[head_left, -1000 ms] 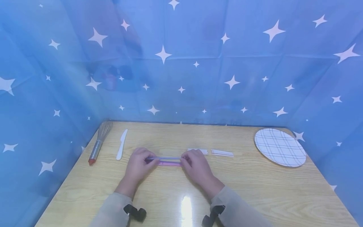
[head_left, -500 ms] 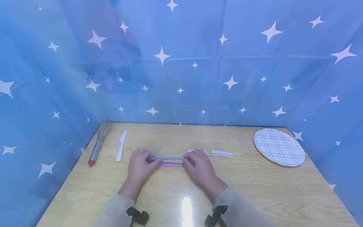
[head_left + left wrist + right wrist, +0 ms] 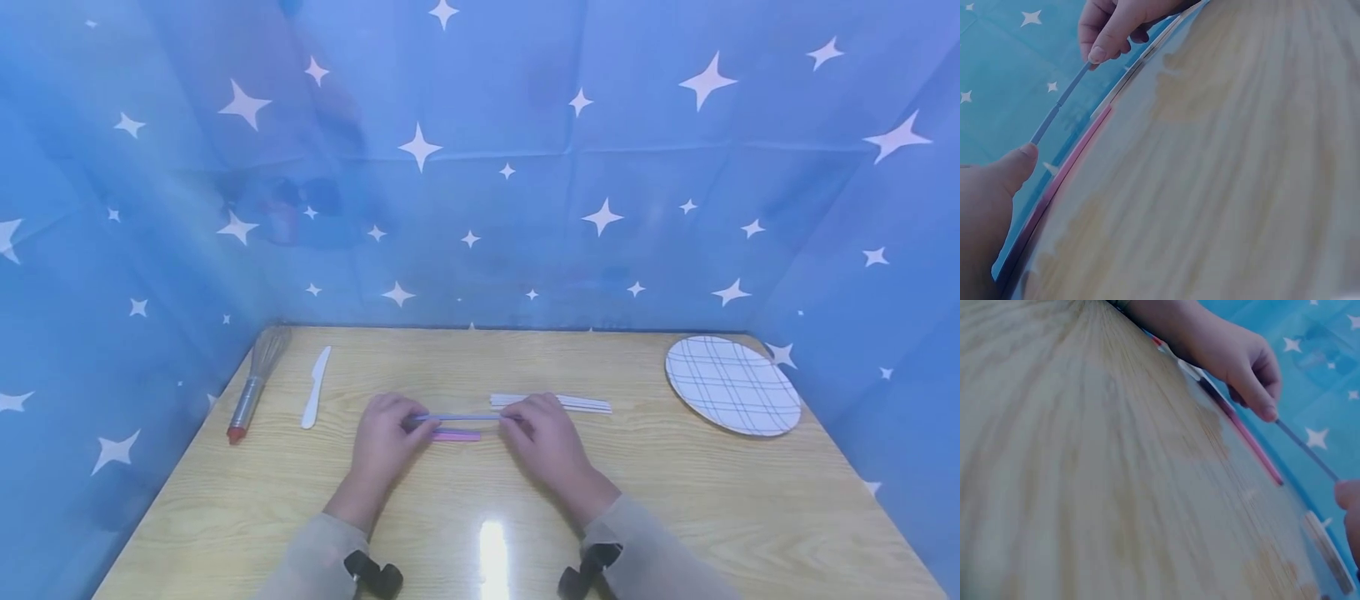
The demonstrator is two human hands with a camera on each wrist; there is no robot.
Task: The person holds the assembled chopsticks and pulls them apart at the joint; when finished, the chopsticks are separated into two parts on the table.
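In the head view, a thin blue-grey straw (image 3: 461, 417) spans the gap between both hands, close over the table. My left hand (image 3: 386, 442) pinches one end between thumb and fingers, and my right hand (image 3: 543, 437) pinches the other. The left wrist view shows a small step partway along the straw (image 3: 1059, 106), where a thicker and a thinner part meet. Just in front of it, a pink and a purple stick-like piece (image 3: 457, 436) lie side by side on the table, their left ends hidden by my left hand.
White thin strips (image 3: 585, 404) lie behind my right hand, which covers part of them. Further left are a white knife (image 3: 316, 387) and a whisk (image 3: 255, 387) with a red end. A checked white plate (image 3: 731, 385) sits at the right. Blue star-patterned cloth rises behind the table (image 3: 675, 517).
Both hands keep their pinch on the straw, and the gap between them has widened slightly. They have shifted a little to the right relative to the pieces on the table.
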